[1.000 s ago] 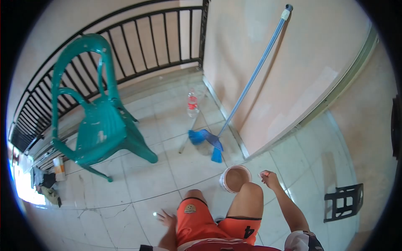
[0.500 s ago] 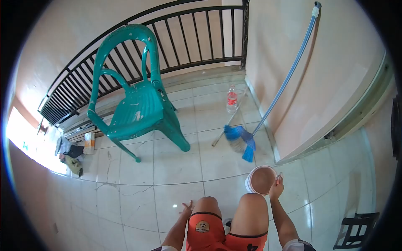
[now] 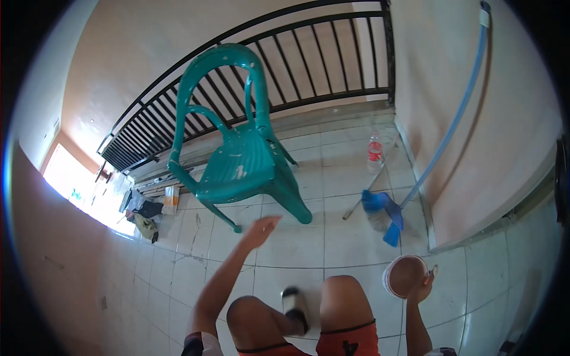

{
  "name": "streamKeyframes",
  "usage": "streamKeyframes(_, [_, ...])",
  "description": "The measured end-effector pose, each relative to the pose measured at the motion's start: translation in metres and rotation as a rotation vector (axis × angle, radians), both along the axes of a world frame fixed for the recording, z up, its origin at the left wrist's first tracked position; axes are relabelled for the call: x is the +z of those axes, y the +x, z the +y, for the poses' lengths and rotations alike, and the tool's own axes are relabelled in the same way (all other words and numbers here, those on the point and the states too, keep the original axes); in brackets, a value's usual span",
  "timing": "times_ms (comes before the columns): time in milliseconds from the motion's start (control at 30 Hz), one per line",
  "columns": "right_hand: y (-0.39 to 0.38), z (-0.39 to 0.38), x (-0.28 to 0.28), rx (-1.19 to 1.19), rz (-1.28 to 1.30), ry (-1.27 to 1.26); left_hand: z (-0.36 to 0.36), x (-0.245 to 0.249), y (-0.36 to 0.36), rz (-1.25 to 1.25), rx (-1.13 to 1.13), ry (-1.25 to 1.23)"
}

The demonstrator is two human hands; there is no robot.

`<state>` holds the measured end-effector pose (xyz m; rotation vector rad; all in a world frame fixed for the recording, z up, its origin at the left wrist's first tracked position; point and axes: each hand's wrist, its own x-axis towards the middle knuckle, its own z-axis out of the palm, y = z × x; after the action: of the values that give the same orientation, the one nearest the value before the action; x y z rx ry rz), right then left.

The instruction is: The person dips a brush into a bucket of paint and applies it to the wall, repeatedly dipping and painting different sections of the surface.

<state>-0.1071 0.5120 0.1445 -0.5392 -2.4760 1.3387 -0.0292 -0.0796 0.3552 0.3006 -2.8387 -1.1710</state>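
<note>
At the lower right, my right hand (image 3: 420, 289) grips the side of a small white bucket (image 3: 389, 283) whose inside looks brownish; its mouth faces up towards me. My left hand (image 3: 261, 231) is stretched forward over the tiles with its fingers extended and nothing in it. Just beyond that hand stands a green plastic armchair (image 3: 237, 160) with pale specks and patches on it. In this view the fingertips are short of the chair's front legs.
A blue broom (image 3: 386, 213) leans against the right wall, beside a thin stick (image 3: 356, 207) and a plastic bottle (image 3: 374, 151). Behind the chair runs a black metal railing (image 3: 285, 65). Cloths (image 3: 145, 207) and boards lie at the left. A slippered foot (image 3: 295, 308) rests between my knees.
My left hand has moved from beside my knee forward towards the chair. My left knee has swung outward, showing the foot. The view has shifted left; my right hand still holds the bucket.
</note>
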Motion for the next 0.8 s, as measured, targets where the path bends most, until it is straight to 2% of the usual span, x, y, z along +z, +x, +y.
streamKeyframes(67, [-0.001,-0.003,0.005,0.029,-0.032,-0.012,-0.008,0.052,-0.037,0.170,0.052,0.039])
streamKeyframes(133, [-0.002,0.001,-0.007,0.011,0.175,0.060,-0.004,0.110,-0.069,0.303,0.062,-0.055])
streamKeyframes(233, [-0.005,0.004,-0.007,0.055,0.254,0.115,-0.012,0.155,-0.123,0.490,0.049,0.025])
streamKeyframes(267, [-0.007,0.008,-0.007,0.025,0.263,0.133,-0.017,0.165,-0.140,0.540,0.053,-0.067])
streamKeyframes(300, [-0.008,0.013,-0.009,0.056,0.181,0.052,-0.026,0.170,-0.159,0.587,0.056,-0.156])
streamKeyframes(333, [-0.004,0.017,-0.009,0.081,0.094,-0.031,-0.037,0.172,-0.180,0.586,0.024,-0.130])
streamKeyframes(367, [0.000,0.020,-0.007,0.039,0.085,-0.012,-0.050,0.172,-0.200,0.606,-0.010,-0.303])
streamKeyframes(400, [-0.002,0.023,-0.002,0.103,0.064,-0.097,-0.061,0.170,-0.219,0.635,-0.047,-0.473])
streamKeyframes(433, [-0.005,0.028,0.004,0.164,0.055,-0.182,-0.073,0.168,-0.235,0.627,-0.116,-0.486])
streamKeyframes(467, [-0.004,0.033,0.013,0.107,0.068,-0.160,-0.084,0.169,-0.254,0.630,-0.188,-0.499])
streamKeyframes(533, [0.002,0.043,0.028,0.158,-0.081,0.045,-0.086,0.164,-0.266,0.652,-0.161,-0.636])
streamKeyframes(600, [0.011,0.074,0.016,0.189,0.020,0.096,-0.094,0.156,-0.270,0.618,-0.187,-0.725])
streamKeyframes(633, [0.019,0.063,0.054,0.102,-0.003,-0.033,-0.089,0.160,-0.267,0.626,-0.177,-0.653])
streamKeyframes(667, [0.023,0.078,0.052,-0.019,-0.057,-0.077,-0.085,0.165,-0.264,0.625,-0.171,-0.584])
streamKeyframes(700, [0.033,0.074,0.086,-0.094,-0.110,-0.142,-0.086,0.162,-0.265,0.691,-0.172,-0.576])
streamKeyframes(800, [0.058,0.076,0.159,-0.231,-0.194,-0.093,-0.097,0.152,-0.272,0.817,-0.237,-0.566])
